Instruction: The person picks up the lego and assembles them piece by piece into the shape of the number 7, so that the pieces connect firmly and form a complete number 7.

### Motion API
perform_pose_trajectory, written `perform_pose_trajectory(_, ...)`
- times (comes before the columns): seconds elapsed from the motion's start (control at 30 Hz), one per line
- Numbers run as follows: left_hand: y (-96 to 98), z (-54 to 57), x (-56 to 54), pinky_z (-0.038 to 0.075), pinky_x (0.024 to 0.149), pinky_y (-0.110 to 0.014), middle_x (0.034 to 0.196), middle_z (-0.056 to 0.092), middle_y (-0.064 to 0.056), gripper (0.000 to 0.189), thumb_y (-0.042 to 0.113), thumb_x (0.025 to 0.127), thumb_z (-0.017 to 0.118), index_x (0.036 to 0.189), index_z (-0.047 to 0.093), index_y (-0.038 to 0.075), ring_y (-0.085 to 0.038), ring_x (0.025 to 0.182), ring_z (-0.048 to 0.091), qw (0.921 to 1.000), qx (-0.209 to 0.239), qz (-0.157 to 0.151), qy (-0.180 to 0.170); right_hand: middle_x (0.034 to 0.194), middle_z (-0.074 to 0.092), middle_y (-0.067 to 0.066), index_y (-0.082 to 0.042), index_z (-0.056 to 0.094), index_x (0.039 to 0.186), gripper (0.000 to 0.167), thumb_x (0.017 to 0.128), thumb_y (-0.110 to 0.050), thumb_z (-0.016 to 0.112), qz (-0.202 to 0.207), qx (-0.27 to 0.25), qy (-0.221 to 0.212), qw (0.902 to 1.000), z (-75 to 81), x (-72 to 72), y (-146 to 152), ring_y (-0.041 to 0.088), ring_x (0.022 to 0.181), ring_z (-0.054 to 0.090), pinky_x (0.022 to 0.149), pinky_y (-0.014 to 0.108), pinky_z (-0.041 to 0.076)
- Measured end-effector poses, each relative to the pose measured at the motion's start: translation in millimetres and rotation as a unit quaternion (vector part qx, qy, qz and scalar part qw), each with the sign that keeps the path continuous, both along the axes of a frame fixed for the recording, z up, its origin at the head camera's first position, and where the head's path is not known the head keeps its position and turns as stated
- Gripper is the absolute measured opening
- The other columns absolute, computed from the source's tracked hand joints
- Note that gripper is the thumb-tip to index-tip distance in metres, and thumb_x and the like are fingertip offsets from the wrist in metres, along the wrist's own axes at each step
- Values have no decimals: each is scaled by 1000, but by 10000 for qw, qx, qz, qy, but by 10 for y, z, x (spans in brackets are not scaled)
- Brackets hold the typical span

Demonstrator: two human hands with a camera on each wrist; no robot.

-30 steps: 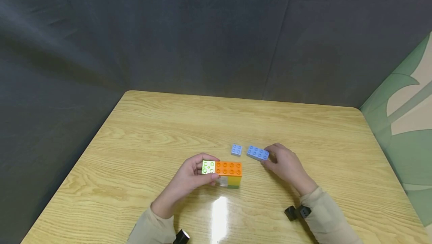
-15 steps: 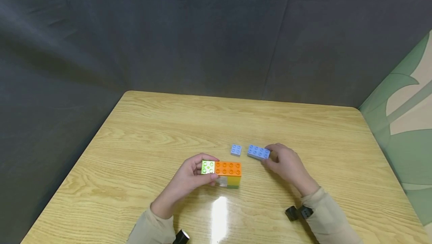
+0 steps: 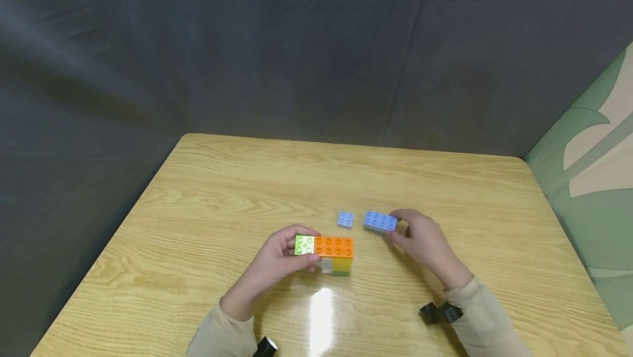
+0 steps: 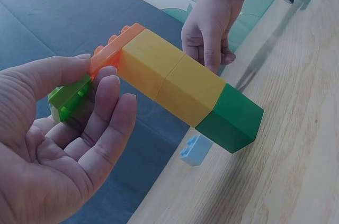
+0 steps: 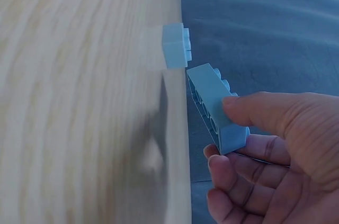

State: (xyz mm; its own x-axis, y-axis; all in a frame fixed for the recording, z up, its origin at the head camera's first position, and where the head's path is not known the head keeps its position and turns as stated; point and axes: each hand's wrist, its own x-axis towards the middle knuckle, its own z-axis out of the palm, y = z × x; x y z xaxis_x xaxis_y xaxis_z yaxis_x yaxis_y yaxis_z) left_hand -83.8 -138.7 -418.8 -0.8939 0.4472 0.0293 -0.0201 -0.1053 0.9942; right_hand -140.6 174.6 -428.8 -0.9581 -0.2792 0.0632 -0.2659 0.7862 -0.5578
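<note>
My left hand (image 3: pixel 277 261) grips one end of a joined stack of toy building bricks, around a light green brick (image 3: pixel 304 244). Beside that end is an orange brick (image 3: pixel 334 246) with studs up, and below it come two yellow bricks (image 4: pixel 169 78) and a dark green brick (image 4: pixel 233 118) at the bottom. Farther right, my right hand (image 3: pixel 422 241) pinches a long blue brick (image 3: pixel 379 221) by its right end, thumb on the near side. The right wrist view shows this brick (image 5: pixel 212 99) tilted and raised off the table, its hollow underside partly visible.
A small square blue brick (image 3: pixel 345 219) stands on the wooden table (image 3: pixel 222 181), just left of the held blue brick. Dark cloth (image 3: pixel 296 60) hangs behind the table and along its left side. A patterned green panel (image 3: pixel 593 208) borders the right side.
My right hand has shifted slightly right with the long blue brick, which has turned a little and sits straighter across the head view. The left hand and its stack stay nearly still.
</note>
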Motion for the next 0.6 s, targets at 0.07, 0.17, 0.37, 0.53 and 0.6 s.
perform_pose_trajectory(0.07, 2, 0, 1, 59, 70, -36, 104, 67, -26, 39, -1, 87, 69, 123, 55, -8, -25, 79, 69, 10000, 6, -1, -2, 98, 65, 10, 1, 63, 121, 39, 86, -13, 73, -13, -14, 5, 10000, 15, 8, -1, 12, 61, 48, 49, 27, 41)
perform_pose_trajectory(0.17, 2, 0, 2, 59, 70, -34, 104, 67, -26, 39, -2, 87, 69, 123, 55, -8, -23, 79, 69, 10000, 9, 4, -5, 97, 65, 10, 0, 63, 120, 39, 85, -12, 73, -17, -25, 55, 10000, 39, 19, -7, 13, 60, 48, 49, 26, 41)
perform_pose_trajectory(0.37, 1, 2, 2, 59, 70, -35, 103, 67, -25, 39, -1, 87, 70, 123, 55, -7, -28, 79, 69, 10000, -39, 33, -8, 93, 64, 7, -1, 65, 118, 38, 84, -13, 74, 39, -69, 276, 9996, 89, 47, -33, 13, 60, 47, 49, 25, 40)
perform_pose_trajectory(0.53, 2, 0, 0, 59, 70, -36, 102, 67, -25, 40, -1, 87, 70, 123, 55, -7, -30, 79, 69, 10000, -37, 29, -3, 94, 65, 6, -2, 65, 117, 36, 84, -13, 74, 104, -120, 460, 9988, 143, 81, -58, 13, 61, 47, 49, 25, 40)
perform_pose_trajectory(0.6, 1, -2, -1, 59, 70, -38, 102, 67, -26, 39, -2, 87, 69, 123, 55, -7, -29, 79, 69, 10000, -30, 15, 8, 96, 65, 7, -2, 65, 117, 36, 83, -12, 74, 128, -140, 522, 9985, 164, 95, -67, 13, 62, 47, 49, 24, 39)
